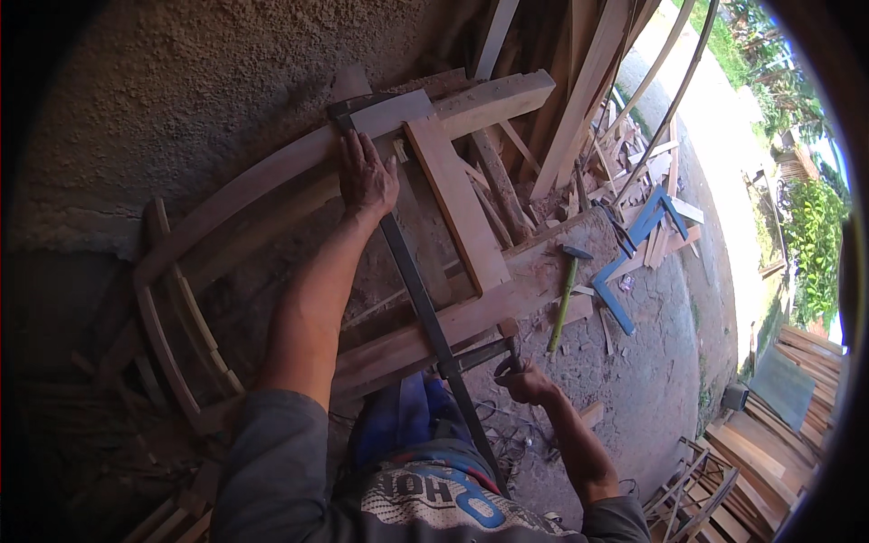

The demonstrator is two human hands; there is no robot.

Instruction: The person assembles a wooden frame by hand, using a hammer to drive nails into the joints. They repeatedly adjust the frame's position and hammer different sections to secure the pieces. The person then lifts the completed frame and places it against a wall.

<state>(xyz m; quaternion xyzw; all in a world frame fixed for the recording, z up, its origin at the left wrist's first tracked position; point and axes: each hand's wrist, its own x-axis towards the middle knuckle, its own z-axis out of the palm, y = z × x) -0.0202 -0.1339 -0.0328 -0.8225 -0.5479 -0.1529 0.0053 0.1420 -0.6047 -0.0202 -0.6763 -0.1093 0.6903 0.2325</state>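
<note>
Near the rough wall (226,90) sits a light brown wooden frame (457,208) with curvy sides, a long dark clamp (410,276) across it; the left hand (369,181) lies open on the clamp, the right hand (529,385) grips what looks like its handle (509,365)

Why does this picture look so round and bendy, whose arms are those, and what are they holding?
There's no robot here, just a person using two bare hands. The camera sits on their head and looks down. Its wide fisheye lens makes straight things look curved near the edges.

The left hand is on the upper part of a long, dark metal bar clamp, a tool that squeezes things. The right hand is at the clamp's handle, near its lower end. The clamp lies across a wooden frame with curved pieces.

Over to the right are a hammer with a green handle, a blue angled piece, and lots of wood scraps.
</note>
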